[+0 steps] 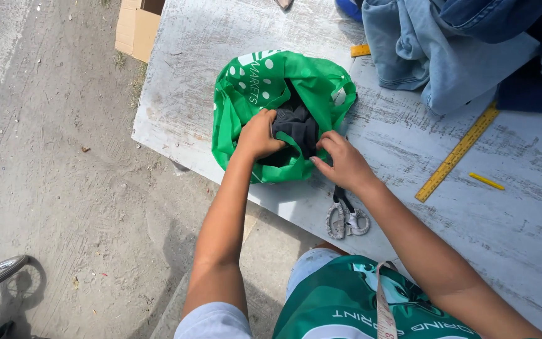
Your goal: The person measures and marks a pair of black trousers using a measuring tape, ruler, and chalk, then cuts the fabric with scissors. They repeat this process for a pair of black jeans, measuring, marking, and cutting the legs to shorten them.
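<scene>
A green shopping bag (252,88) with white dots lies open on a worn white table (208,44). Dark folded cloth (296,122) sits in its mouth. My left hand (258,135) reaches into the bag with its fingers curled on the dark cloth. My right hand (343,162) pinches the bag's near rim beside the cloth. Scissors (346,220) with wrapped handles lie on the table just below my right wrist.
A pile of blue denim garments (446,50) fills the table's far right. A yellow ruler (456,154) and a yellow pencil (486,181) lie to the right. A cardboard box (136,28) stands on the dirt ground at left. A measuring tape (385,307) hangs at my chest.
</scene>
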